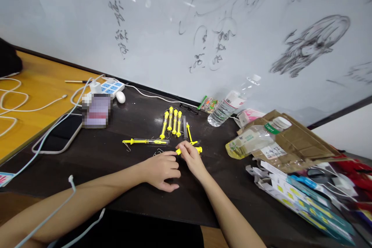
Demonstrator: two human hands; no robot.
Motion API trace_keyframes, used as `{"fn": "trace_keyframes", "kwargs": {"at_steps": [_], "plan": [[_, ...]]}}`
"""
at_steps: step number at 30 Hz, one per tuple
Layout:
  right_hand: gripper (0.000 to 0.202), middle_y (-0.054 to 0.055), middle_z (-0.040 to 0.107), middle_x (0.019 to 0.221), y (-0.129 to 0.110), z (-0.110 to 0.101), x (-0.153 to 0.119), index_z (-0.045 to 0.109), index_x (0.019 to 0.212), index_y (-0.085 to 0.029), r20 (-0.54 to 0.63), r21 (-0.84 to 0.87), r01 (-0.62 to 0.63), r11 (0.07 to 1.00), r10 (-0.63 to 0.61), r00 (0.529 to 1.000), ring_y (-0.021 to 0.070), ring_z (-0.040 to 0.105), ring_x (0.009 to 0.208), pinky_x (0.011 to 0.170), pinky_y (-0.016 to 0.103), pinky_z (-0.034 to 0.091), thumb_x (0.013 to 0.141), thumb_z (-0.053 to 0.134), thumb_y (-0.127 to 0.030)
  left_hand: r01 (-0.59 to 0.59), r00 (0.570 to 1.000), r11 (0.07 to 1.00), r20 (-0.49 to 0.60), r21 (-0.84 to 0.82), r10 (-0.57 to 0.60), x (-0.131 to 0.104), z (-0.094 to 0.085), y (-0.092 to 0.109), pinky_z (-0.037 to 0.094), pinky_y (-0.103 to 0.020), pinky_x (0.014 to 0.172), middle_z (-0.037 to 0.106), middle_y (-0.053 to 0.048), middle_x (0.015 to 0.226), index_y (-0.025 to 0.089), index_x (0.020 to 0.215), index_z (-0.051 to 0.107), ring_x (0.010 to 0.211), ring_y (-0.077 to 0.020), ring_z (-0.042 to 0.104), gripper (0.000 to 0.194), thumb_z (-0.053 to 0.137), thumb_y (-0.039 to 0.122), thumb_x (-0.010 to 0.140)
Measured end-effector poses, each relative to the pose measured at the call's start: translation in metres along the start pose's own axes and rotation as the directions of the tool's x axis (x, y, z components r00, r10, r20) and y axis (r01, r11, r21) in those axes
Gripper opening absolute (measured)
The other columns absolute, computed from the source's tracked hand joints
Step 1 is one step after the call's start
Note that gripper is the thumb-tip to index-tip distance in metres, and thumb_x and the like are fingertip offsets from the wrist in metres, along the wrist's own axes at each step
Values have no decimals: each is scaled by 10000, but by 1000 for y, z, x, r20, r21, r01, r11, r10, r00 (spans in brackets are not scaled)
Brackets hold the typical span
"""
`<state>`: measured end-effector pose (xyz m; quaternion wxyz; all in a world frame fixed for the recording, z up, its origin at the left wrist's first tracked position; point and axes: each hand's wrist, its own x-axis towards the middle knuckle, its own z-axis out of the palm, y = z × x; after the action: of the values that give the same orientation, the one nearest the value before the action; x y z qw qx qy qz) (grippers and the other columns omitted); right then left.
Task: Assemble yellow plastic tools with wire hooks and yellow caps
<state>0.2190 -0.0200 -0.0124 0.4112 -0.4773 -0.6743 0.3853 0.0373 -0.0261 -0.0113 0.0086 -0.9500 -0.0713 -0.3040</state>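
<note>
Over the dark table [116,190], my right hand [190,159] pinches a small yellow piece [178,151] between its fingertips. My left hand [164,170] is just to the left, fingers apart and thumb stretched out, its index fingertip close to that piece; nothing shows in its grasp. Small metal hooks [158,152] lie beyond the left hand's fingers. A clear tube with yellow ends [145,141] lies crosswise behind them. Several similar yellow-ended tubes [174,122] stand in a row farther back, beside an empty clear tube [185,127] and a thin yellow part [189,133].
To the right are a water bottle [226,108], a bottle of yellow liquid [250,141], brown paper packaging [302,139] and an open box [308,201]. A phone [62,133], power strip [112,87] and white cables are at left. A whiteboard [162,46] rises behind.
</note>
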Motion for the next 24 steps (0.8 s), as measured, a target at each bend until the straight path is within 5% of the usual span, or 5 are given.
{"fn": "trace_keyframes", "kwargs": {"at_steps": [24], "plan": [[363,-129,253,417,-9,11,-2,525,844,-184,123,320,-251,914,222,967,32,148,353,340,154,123,842,519,-547,96,992,954,-50,-283,-115,0,-4,2,370,-357,924,540,33,566,201,803,625,612,-143,503,214,607,395,714]]}}
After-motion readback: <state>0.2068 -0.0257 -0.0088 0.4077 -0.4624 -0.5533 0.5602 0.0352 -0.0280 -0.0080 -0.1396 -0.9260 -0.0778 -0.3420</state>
